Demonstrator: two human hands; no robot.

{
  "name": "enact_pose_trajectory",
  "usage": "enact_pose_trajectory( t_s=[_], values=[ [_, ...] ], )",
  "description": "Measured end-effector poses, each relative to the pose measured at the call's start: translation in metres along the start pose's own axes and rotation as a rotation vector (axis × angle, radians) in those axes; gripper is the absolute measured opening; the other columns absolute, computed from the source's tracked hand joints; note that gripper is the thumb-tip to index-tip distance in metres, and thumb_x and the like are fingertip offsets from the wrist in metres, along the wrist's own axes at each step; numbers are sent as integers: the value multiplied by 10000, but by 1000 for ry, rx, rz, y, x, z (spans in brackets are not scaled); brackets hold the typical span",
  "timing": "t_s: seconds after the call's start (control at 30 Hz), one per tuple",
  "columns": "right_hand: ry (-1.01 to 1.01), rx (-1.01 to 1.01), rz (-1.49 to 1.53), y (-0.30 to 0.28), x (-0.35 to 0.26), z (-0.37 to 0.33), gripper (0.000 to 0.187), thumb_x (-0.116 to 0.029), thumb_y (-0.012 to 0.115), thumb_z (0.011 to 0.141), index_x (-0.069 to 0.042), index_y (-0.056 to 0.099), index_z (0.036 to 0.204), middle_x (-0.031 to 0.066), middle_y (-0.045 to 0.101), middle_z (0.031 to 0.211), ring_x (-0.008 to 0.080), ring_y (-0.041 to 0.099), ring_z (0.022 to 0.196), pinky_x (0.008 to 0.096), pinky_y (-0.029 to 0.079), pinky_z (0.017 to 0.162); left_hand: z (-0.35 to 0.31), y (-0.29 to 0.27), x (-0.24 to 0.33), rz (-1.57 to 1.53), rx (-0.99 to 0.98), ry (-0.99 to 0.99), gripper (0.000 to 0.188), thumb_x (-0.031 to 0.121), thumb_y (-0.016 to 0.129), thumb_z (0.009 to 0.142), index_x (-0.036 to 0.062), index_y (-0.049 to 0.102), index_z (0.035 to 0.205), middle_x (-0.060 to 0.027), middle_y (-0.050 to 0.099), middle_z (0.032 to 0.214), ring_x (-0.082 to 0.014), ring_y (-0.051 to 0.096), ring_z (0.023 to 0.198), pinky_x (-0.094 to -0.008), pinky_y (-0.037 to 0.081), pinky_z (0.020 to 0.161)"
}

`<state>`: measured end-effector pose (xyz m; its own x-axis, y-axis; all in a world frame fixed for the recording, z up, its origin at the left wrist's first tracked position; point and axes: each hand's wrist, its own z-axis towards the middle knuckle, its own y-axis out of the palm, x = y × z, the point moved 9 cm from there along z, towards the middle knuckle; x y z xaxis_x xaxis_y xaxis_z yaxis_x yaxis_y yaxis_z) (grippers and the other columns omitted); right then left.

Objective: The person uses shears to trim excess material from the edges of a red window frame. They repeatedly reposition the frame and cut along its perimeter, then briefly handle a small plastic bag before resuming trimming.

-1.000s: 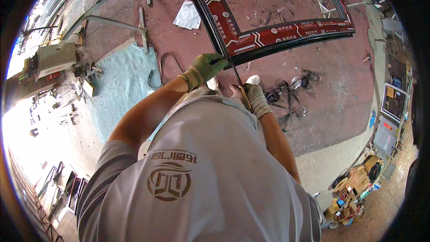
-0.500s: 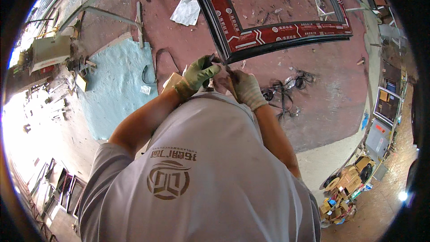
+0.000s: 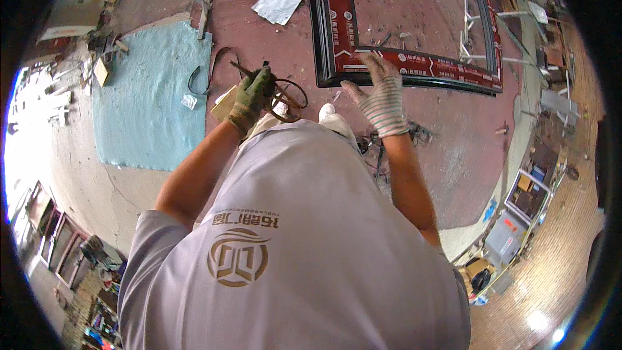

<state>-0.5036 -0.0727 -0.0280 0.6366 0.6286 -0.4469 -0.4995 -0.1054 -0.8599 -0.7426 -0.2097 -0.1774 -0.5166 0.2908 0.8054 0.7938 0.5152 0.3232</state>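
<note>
My left hand (image 3: 251, 99), in a green work glove, is closed around a thin brown-black strip (image 3: 305, 95) that looks like rubber sealing strip. It hangs in loose loops to the right of that hand, and a short end sticks up above the fingers. My right hand (image 3: 383, 102), in a white striped glove, is held with fingers spread and nothing in them. It is over the near edge of a large window frame (image 3: 424, 65) with red printed film and a black outer border. Whether its fingertips touch the frame I cannot tell.
A light-blue sheet (image 3: 152, 100) lies on the floor at left, with a crumpled white sheet (image 3: 278, 3) farther ahead. Black strip scraps (image 3: 421, 132) lie beyond my right wrist. Metal stand legs (image 3: 206, 6) rise at the far left. Frames and boxes line the right side.
My hands were together by the frame's near-left corner and have moved apart. The left now carries the looped strip; the right has opened over the frame. The view has shifted slightly.
</note>
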Motion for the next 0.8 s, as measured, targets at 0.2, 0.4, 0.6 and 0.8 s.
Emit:
enact_pose_trajectory(
  t_s=[0.2,0.4,0.6,0.8],
  values=[
    [-44,-307,-294,43,35,31,1133,-682,796,627,-118,350,1503,177,463,1440,395,436,1317,527,306,1141,-46,-28,-22,-105,254,-49,246,383,620,970,138,637,955,36,583,772,-93,532,647,-267,432,519],
    [-59,-482,-330,60,42,37,1157,-775,704,662,-153,292,1546,217,479,1418,395,428,1331,531,279,1160,-83,-10,-69,-277,445,19,244,346,608,990,103,627,1008,1,633,829,-124,583,678,-259,459,542],
    [-29,-543,-281,61,44,37,1125,-784,670,695,-197,270,1568,232,501,1389,393,448,1314,525,337,1121,-122,27,-106,-299,488,38,227,323,639,974,111,605,902,18,578,744,-88,515,629,-251,390,530],
    [-72,-507,-308,62,40,36,1014,-743,645,763,-246,279,1567,241,498,1383,425,449,1289,539,337,1102,-153,33,-138,-385,590,17,204,316,668,960,125,605,927,26,585,773,-110,550,661,-277,447,559]
  ],
)
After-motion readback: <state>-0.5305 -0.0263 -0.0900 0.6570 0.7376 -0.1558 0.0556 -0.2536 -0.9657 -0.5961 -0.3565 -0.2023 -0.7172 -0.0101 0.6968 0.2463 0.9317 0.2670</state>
